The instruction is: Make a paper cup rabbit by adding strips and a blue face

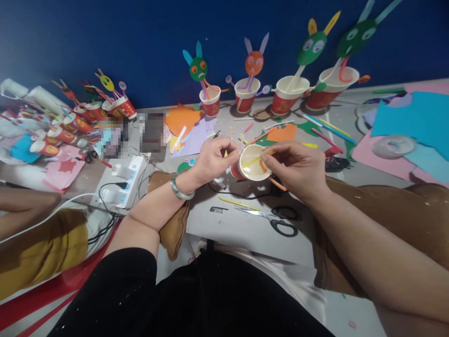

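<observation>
A red paper cup [255,171] with a cream inside lies tipped, its mouth facing me, between my hands. Yellow and orange strips show inside it. My left hand [218,159] is at the cup's left rim, thumb and forefinger pinched together; what they hold, if anything, is too small to name. My right hand [293,166] pinches an orange-yellow strip [269,151] at the cup's right rim. Another orange strip [278,183] sticks out below the cup. Nearer to me lie black-handled scissors [285,220] and a yellow strip [238,203].
Several red cups with paper-faced figures, one being the orange-faced one [254,63], stand along the blue wall. Coloured paper [414,131] is at the right. A white power strip [130,180] with cables lies left. Another person's arm [28,206] is at the far left.
</observation>
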A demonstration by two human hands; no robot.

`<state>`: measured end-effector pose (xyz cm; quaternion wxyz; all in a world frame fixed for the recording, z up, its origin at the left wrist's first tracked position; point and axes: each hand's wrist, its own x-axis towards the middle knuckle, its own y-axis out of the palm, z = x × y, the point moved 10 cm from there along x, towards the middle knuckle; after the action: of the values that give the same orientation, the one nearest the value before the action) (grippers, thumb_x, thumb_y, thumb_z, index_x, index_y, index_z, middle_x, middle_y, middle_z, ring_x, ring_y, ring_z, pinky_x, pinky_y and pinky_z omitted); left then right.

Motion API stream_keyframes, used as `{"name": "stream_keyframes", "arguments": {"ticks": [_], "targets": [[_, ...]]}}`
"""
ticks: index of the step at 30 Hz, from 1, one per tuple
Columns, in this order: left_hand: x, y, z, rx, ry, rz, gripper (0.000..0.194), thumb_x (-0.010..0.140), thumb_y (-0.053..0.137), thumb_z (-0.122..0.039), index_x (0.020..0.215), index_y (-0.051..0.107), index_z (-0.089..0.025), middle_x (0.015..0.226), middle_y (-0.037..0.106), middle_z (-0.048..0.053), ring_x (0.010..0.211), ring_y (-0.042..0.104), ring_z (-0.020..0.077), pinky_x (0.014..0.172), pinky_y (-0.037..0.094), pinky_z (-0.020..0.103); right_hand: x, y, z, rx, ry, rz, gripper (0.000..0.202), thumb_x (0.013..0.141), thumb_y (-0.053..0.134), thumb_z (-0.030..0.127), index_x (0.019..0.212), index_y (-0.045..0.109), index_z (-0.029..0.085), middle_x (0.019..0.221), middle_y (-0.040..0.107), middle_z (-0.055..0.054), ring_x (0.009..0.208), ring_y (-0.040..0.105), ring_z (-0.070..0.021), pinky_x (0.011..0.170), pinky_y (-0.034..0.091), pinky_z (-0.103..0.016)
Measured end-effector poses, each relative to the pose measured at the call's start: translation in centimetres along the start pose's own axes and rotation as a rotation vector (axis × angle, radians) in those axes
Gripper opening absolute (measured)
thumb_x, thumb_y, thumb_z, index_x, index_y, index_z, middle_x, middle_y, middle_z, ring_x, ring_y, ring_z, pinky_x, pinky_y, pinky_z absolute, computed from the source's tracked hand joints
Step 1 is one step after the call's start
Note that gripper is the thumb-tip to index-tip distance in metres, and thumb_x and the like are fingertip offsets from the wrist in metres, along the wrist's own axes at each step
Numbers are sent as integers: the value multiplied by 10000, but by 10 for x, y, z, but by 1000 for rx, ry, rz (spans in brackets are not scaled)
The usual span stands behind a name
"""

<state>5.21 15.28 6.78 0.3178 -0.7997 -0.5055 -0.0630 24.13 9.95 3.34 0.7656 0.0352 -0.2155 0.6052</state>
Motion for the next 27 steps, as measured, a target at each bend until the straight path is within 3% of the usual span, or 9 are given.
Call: {"name": "stream_keyframes", "arguments": {"ticks": [6,11,16,27], "targets": [[-1,0,-5,43,74,-9,196,917,717,-266,742,706,-179,718,750,0,679,637,88,687,505,239,0,0,1,-21,-11,-1,70,807,842,291,835,795,247,761,767,-25,635,675,-179,614,572,-320],[0,0,-1,21,73,-37,321,987,718,-454,820,759,-183,791,784,26,687,644,95,629,483,242,2,-4,-1,-58,-3,-19,58,816,831,270,859,807,239,722,745,-9,611,652,-160,606,553,-300],[1,-1,-1,-13,53,-46,433,962,731,-592,823,765,-183,790,788,27,669,638,93,603,474,245,1,-4,0,-61,-2,-18,81,811,842,287,856,796,237,732,748,-11,618,655,-165,614,562,-307],[-1,-5,-17,64,162,-53,411,982,724,-552,780,738,-194,744,746,12,673,611,103,637,471,274,0,-2,1,-54,-18,-15,107,800,842,323,841,794,236,779,785,-31,643,683,-176,636,597,-320]]}}
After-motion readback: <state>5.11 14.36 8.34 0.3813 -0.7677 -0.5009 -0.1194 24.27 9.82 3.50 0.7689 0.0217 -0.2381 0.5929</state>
